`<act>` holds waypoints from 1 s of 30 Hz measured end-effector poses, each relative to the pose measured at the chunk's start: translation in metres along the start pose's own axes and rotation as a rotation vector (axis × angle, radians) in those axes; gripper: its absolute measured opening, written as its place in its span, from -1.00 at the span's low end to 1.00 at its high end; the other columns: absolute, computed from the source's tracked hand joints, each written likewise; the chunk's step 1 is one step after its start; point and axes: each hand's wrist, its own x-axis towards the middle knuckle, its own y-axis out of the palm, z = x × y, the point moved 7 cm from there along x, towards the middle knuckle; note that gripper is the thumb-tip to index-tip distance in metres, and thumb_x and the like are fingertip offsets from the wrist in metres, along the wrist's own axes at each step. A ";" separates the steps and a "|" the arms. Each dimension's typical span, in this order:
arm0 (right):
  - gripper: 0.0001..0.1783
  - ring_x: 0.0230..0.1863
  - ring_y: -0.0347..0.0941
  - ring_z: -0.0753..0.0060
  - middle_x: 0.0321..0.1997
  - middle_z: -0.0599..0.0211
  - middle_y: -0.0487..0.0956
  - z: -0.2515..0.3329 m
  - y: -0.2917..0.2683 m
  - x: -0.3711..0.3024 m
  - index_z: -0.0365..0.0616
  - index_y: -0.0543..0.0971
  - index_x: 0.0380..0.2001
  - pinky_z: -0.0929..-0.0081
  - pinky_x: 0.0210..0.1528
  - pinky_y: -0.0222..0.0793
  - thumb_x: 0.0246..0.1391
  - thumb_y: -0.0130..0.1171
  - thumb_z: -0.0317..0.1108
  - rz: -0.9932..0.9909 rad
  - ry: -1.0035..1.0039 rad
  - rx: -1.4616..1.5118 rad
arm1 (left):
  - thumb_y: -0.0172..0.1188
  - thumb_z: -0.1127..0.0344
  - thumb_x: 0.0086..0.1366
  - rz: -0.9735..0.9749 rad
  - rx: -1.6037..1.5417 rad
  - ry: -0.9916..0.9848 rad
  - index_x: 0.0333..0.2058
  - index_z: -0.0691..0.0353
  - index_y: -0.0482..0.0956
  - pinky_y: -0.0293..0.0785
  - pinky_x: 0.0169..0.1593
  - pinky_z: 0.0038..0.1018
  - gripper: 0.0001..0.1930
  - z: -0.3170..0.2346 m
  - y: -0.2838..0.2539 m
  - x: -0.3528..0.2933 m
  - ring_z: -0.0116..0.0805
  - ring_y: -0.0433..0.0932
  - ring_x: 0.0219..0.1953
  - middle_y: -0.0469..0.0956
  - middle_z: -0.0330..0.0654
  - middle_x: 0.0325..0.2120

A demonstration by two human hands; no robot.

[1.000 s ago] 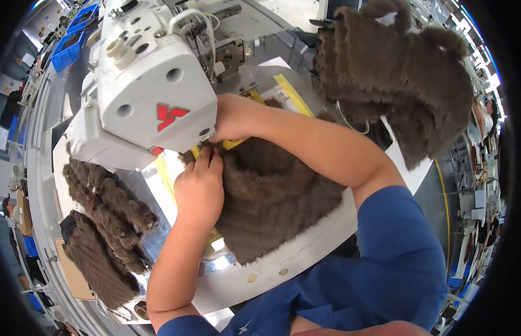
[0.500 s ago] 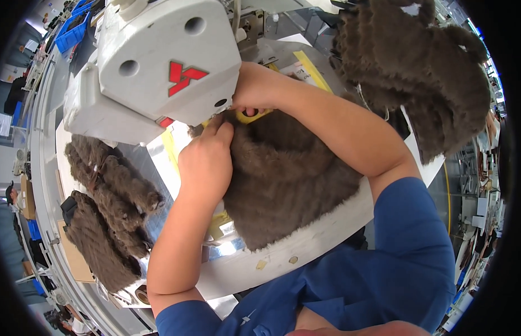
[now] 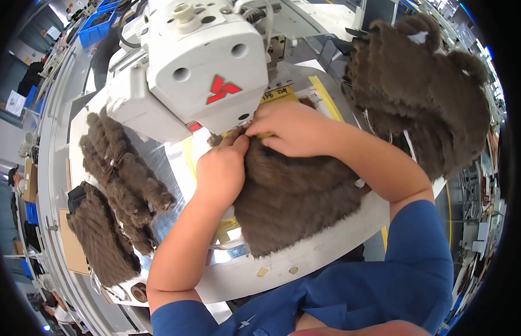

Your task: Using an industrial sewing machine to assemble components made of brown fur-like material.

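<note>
A brown fur piece (image 3: pixel 297 207) lies on the white work table with its upper edge under the head of a white sewing machine (image 3: pixel 198 45). My left hand (image 3: pixel 221 171) grips the fur's upper left edge, its fingers bent and pressed together close under the machine head. From the right, my right hand (image 3: pixel 294 129) comes in with curled fingers pinching the same edge, just beside the left fingertips. The needle area and the pinched edge itself are mostly hidden by the machine head and my fingers.
Bundled fur strips (image 3: pixel 123 168) and a flat fur piece (image 3: pixel 103 241) lie on the left. A big heap of brown fur (image 3: pixel 417 84) sits at the far right. Yellow tape (image 3: pixel 325 98) marks the table by the machine. A tape roll (image 3: pixel 139 292) stands at the lower left.
The view has shifted, so the machine sits farther right. My right hand has come down from behind the machine head onto the fur edge beside my left fingers; the fur's upper fold lies flatter.
</note>
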 end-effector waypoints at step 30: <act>-0.71 -0.13 0.68 0.23 -0.11 0.42 0.70 0.000 0.022 0.000 0.00 0.67 -0.10 0.21 -0.24 0.58 0.20 0.02 -0.33 0.055 0.037 -0.315 | 0.14 0.52 0.12 -0.026 0.053 0.053 -0.12 0.22 0.58 0.65 -0.24 -0.23 -0.70 -0.003 -0.003 0.002 -0.01 0.70 -0.27 0.66 -0.05 -0.09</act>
